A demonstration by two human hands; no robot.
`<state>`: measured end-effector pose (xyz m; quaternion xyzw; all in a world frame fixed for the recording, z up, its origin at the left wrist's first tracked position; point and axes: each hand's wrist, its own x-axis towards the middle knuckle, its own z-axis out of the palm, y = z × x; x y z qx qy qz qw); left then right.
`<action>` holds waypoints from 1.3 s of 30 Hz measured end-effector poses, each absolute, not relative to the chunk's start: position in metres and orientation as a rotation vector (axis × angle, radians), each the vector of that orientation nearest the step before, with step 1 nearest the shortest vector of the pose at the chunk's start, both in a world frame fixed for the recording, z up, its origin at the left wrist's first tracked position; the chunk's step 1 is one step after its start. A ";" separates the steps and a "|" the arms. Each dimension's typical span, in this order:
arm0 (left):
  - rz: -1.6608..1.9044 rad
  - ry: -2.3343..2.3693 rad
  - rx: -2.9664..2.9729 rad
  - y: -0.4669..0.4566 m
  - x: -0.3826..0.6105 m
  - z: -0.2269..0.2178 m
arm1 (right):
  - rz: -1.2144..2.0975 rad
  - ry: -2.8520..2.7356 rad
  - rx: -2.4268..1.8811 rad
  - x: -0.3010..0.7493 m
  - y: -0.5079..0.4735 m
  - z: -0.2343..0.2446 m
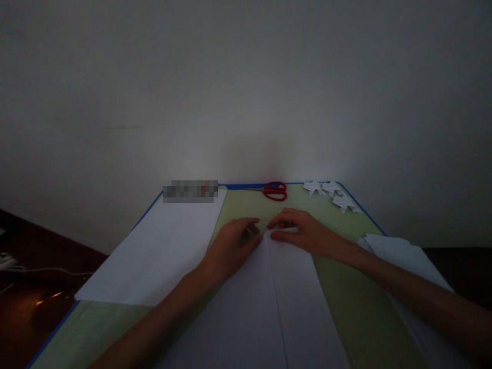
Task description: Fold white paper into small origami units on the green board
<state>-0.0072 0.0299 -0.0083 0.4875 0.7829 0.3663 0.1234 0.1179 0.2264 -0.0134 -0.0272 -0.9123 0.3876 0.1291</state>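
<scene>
A large white sheet of paper [253, 318] lies in front of me, with a lengthwise crease running down it from its far edge. My left hand [234, 246] is at the far end of that sheet, left of the crease, its fingers bent and the thumb against the paper. Just right of the crease, my right hand [302, 231] pinches the far edge between thumb and curled fingers. The fingertips of both hands almost meet there. The left hand and forearm cover part of the sheet's left side.
Another white sheet [154, 256] lies on the left of the green tabletop [238, 205]. Red-handled scissors [274, 191] rest at the back edge. Several folded white paper shapes [344, 203] sit at the back right. More paper [403, 256] lies under my right forearm. A wall [246, 92] stands behind.
</scene>
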 end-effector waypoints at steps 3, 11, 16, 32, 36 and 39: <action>1.156 2.140 1.235 0.028 -0.006 -0.008 | 1.315 -2.588 -0.096 0.123 0.215 0.002; 1.264 1.959 1.087 0.019 -0.002 0.004 | 1.281 -2.500 -0.045 0.130 0.205 0.011; 1.282 1.963 1.052 0.018 0.004 0.007 | 1.370 -2.489 -0.075 0.132 0.203 0.008; 1.350 1.966 1.056 0.023 0.014 0.009 | 1.319 -2.461 -0.061 0.135 0.195 0.009; 1.295 2.029 1.110 0.024 0.015 0.010 | 1.287 -2.463 -0.011 0.135 0.195 0.008; 1.285 2.058 1.119 0.024 0.016 0.012 | 1.251 -2.458 0.025 0.135 0.195 0.007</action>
